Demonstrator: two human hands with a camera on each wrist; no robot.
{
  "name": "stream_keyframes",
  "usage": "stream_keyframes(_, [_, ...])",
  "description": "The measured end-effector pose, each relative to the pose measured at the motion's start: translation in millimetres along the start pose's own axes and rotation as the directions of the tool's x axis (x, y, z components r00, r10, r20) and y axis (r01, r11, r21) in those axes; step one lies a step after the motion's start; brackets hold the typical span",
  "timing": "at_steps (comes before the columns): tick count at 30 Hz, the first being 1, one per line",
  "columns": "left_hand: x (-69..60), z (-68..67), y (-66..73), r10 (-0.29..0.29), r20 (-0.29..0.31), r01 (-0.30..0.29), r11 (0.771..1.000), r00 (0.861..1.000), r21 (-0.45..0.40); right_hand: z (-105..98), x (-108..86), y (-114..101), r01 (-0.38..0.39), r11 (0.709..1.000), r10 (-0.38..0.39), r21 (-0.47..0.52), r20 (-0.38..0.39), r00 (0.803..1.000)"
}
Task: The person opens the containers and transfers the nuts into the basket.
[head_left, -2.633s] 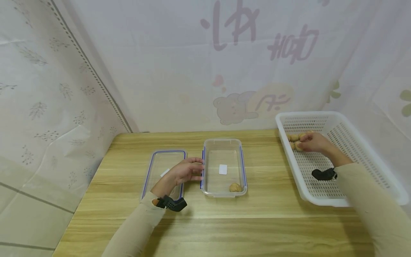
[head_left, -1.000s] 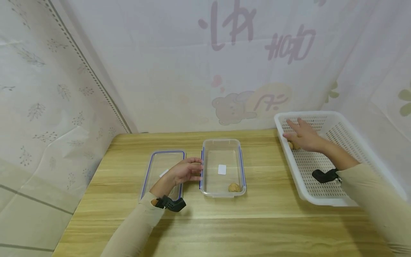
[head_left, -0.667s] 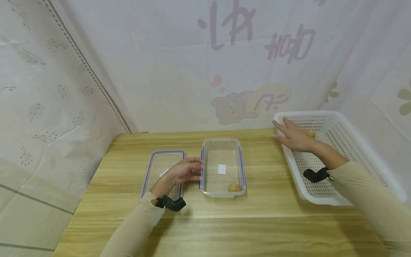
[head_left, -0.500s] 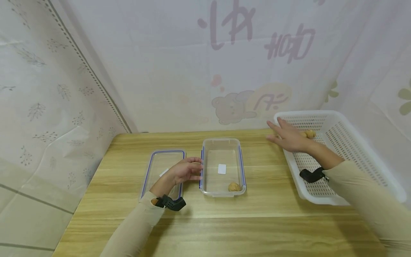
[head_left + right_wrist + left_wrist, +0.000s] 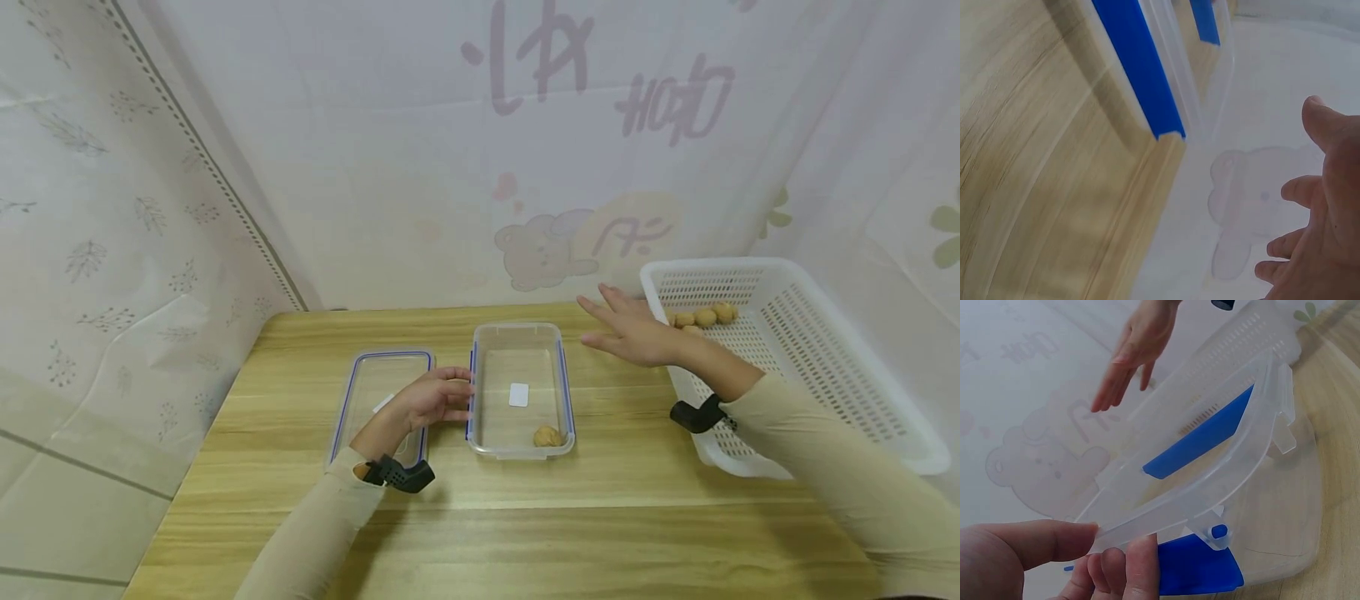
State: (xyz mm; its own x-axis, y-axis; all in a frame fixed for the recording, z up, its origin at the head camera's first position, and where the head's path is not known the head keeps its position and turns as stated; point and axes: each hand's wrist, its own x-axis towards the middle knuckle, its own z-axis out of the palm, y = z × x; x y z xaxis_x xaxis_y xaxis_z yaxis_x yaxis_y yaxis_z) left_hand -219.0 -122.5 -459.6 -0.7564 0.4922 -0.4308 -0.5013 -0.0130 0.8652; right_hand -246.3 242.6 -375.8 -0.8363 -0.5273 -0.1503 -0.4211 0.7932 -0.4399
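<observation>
A clear lidless food storage container (image 5: 519,333) with blue side latches stands mid-table, one walnut (image 5: 547,437) in its near right corner. My left hand (image 5: 429,398) holds its left side; in the left wrist view, the thumb lies on the rim and the curled fingers (image 5: 1141,569) sit against the blue latch (image 5: 1200,569). My right hand (image 5: 633,332) hovers between container and basket, fingers spread, and nothing shows in it. Several walnuts (image 5: 705,317) lie in the far left corner of the white plastic basket (image 5: 862,350); the right hand and wrist cover part of the basket's left rim.
The clear lid (image 5: 375,371) with its blue seal lies left of the container, partly under my left wrist. A printed curtain (image 5: 420,208) hangs along the back edge of the wooden table (image 5: 480,550).
My right hand was at the walnuts in the basket; its fingers have spread and it has moved left past the rim, uncovering the walnuts. The left hand and the container have stayed put.
</observation>
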Motion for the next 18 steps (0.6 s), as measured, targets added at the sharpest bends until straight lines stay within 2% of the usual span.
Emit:
stream_keyframes(12, [1.5,0.2,-1.7,-0.004,-0.006,0.004,1.000,1.000,0.002,15.4,14.5,-28.8,0.104,0.994,-0.104,-0.026,0.028,0.994])
stream_keyframes(18, [1.3,-0.6,-1.6,-0.001,0.004,0.001,1.000,1.000,-0.006,24.4,20.5,-40.9,0.172,0.985,-0.173,0.018,0.048,0.984])
